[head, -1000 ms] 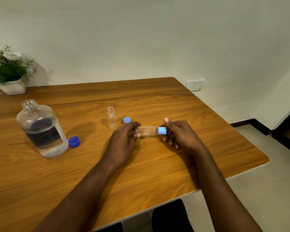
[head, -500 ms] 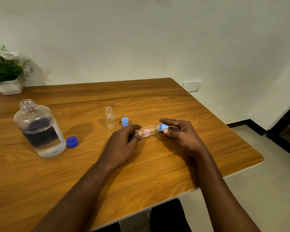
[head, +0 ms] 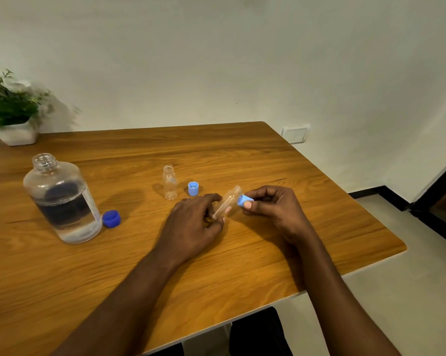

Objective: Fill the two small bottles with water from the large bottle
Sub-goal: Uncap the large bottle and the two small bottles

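- Wooden table under a pale wall fills the middle of the frame, with a potted plant at the upper left
- Left hand grips the held small bottle low on its body, just right of centre; a second ago it lay level between both hands, now it tilts with its mouth toward the upper right
- Right hand pinches the second light blue cap between thumb and fingers; half a second ago the cap sat on the neck, now it appears clear of it, just beside the mouth
- Upright small bottle stands uncapped above the left hand, the loose light blue cap just beside it
- Large bottle stands open at the left, partly full, its dark blue cap on the table by its base
- By my reading all three bottles are now open, so uncapping is done and pouring has not yet begun; both small bottles look empty
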